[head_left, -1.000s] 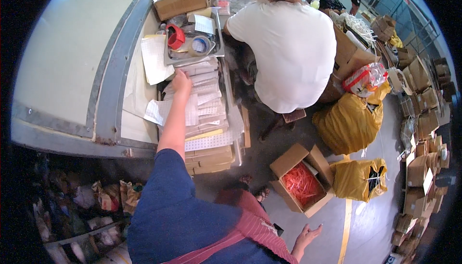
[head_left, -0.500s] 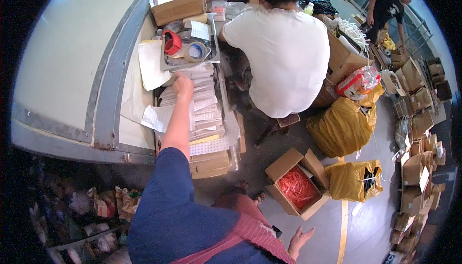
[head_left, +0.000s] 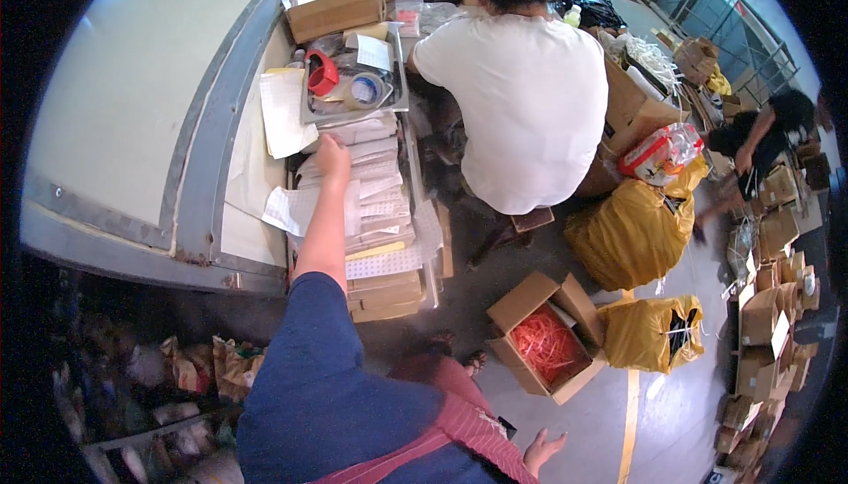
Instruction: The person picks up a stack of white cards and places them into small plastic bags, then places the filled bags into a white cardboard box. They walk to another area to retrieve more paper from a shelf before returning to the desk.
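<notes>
My left hand rests at the left edge of a long row of packed paper slips on the bench. Its fingers are curled; whatever lies under them is hidden. Just beyond it stands a metal tray with a red tape dispenser, a roll of clear tape and papers. White sheets lie beside the tray, and another printed sheet sticks out near my left wrist. My right hand hangs low at my side, fingers apart, holding nothing.
A person in a white shirt sits on a stool close ahead. An open carton of red shredded strips and yellow sacks stand on the floor. Another person bends at the far right near stacked cartons. A metal-edged panel rises left.
The person in black at the far right has come nearer and bent over. My left hand stays at the slips; my right hand has shifted slightly down and left. The view has turned a little.
</notes>
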`<action>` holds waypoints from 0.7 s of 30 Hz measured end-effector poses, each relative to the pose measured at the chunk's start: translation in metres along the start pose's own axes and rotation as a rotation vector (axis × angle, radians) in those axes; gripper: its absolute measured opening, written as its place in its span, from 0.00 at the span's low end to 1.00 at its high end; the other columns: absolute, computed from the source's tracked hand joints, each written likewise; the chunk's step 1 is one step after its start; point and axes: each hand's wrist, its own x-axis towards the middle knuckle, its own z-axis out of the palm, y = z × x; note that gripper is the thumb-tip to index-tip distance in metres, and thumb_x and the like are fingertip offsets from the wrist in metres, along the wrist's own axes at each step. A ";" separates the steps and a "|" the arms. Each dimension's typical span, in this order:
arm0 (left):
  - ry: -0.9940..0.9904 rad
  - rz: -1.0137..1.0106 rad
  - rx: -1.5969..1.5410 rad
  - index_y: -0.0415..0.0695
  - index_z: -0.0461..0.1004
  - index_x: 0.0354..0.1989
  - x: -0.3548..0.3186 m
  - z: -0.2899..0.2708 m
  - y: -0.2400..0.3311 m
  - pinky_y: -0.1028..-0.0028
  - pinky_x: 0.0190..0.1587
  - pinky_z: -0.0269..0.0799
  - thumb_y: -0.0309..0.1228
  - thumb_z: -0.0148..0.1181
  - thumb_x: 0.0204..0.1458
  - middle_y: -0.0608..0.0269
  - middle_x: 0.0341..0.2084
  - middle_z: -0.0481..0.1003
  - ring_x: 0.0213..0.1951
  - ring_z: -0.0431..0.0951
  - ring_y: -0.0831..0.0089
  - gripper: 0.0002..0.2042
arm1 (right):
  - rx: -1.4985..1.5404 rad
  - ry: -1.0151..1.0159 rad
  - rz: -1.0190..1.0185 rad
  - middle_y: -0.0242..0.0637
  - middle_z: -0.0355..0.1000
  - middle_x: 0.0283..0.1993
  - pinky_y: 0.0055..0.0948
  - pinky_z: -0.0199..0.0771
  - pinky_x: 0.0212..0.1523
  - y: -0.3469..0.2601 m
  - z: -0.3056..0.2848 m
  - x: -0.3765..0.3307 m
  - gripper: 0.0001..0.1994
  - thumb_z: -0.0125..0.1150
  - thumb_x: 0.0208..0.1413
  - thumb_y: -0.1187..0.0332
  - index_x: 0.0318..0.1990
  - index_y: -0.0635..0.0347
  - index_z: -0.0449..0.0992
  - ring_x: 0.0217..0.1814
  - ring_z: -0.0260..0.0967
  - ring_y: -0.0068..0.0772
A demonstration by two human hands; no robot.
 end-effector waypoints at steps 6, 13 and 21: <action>-0.070 -0.091 0.140 0.41 0.72 0.41 0.011 0.024 0.009 0.51 0.43 0.74 0.38 0.53 0.58 0.47 0.35 0.80 0.39 0.80 0.45 0.13 | 0.105 -0.022 -0.032 0.60 0.47 0.72 0.45 0.47 0.73 -0.008 0.012 -0.003 0.37 0.60 0.59 0.70 0.70 0.72 0.45 0.73 0.48 0.57; -0.079 -0.036 0.073 0.33 0.74 0.40 0.014 0.093 -0.017 0.50 0.43 0.76 0.33 0.51 0.53 0.41 0.36 0.79 0.41 0.81 0.45 0.15 | -0.051 0.028 0.061 0.62 0.49 0.70 0.45 0.55 0.70 0.023 -0.007 -0.008 0.41 0.63 0.56 0.64 0.70 0.73 0.45 0.73 0.48 0.59; -0.080 -0.400 0.216 0.25 0.63 0.56 0.031 0.081 -0.025 0.51 0.44 0.79 0.38 0.50 0.58 0.39 0.46 0.77 0.45 0.81 0.46 0.26 | -0.030 0.010 0.224 0.62 0.47 0.71 0.46 0.58 0.69 0.026 -0.007 -0.008 0.42 0.63 0.58 0.57 0.70 0.69 0.45 0.72 0.49 0.62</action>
